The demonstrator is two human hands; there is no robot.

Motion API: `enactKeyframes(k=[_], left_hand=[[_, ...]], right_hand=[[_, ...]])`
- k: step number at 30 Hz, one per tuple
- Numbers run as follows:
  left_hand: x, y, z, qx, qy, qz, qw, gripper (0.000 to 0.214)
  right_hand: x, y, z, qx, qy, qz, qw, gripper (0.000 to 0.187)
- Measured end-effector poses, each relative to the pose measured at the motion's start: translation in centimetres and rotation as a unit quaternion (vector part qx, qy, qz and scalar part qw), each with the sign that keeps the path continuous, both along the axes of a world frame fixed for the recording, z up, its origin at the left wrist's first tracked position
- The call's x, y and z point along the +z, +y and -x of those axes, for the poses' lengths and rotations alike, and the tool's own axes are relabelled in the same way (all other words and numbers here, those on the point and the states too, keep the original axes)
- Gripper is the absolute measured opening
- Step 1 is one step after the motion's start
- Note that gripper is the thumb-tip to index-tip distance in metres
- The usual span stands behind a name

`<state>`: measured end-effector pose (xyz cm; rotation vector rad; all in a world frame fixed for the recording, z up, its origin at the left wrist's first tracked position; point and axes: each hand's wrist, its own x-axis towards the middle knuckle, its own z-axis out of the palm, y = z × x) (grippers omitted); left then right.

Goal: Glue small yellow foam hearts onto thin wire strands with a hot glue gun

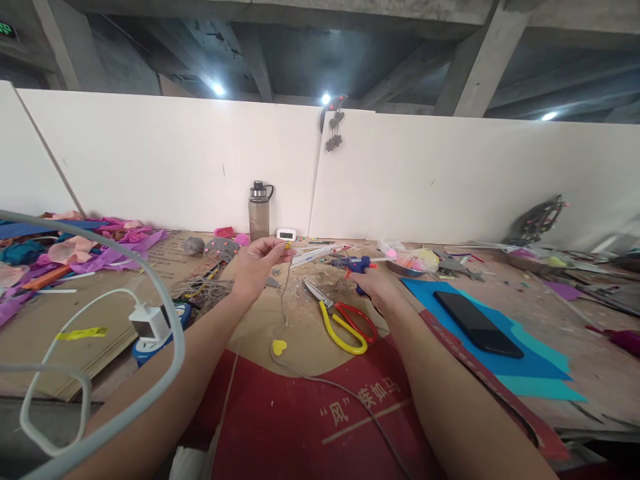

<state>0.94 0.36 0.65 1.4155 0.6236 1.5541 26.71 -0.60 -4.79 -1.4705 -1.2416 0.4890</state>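
Observation:
My left hand [261, 265] pinches a small yellow piece [288, 245] between thumb and fingertips; its exact shape is too small to tell. A thin grey cord [284, 303] hangs from these fingers and runs down over the cardboard. Lower down, a yellow heart [279, 347] lies along that cord. My right hand [374, 283] is wrapped round a blue glue gun [356, 264] with a red part, its nozzle pointing left toward my left hand. Between my forearms lie two pairs of scissors, one with yellow handles [343, 337] and one with red handles [361, 320].
A bottle [259, 213] and small digital clock [287, 235] stand by the white partition [200, 153]. A phone [477, 323] rests on blue sheets [537, 363] at right. At left are a charger [150, 325], looping white cable [173, 313] and coloured scraps [75, 250].

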Motion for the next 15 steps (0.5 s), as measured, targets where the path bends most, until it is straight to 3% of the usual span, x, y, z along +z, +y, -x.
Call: enactKeyframes(k=[3,6,10,15], left_hand=[[0.0,0.1,0.0,0.008,-0.006,0.006,1.000,0.031],[0.0,0.2,0.0,0.007,-0.011,0.014,1.000,0.032],[0.0,0.2,0.0,0.003,-0.020,0.021,1.000,0.032],[0.5,-0.1,0.2,0.003,-0.052,0.026,0.998,0.029]], right_hand=[[1.8,-0.9,2.1,0.024,0.063,-0.016,0.998,0.016],[3.6,-2.5,4.3,0.105,0.145,-0.054,0.982,0.025],[4.8,-4.7,6.5,0.161,0.140,-0.070,0.974,0.024],[5.1,-5.9,7.4,0.192,0.093,-0.087,0.973,0.022]])
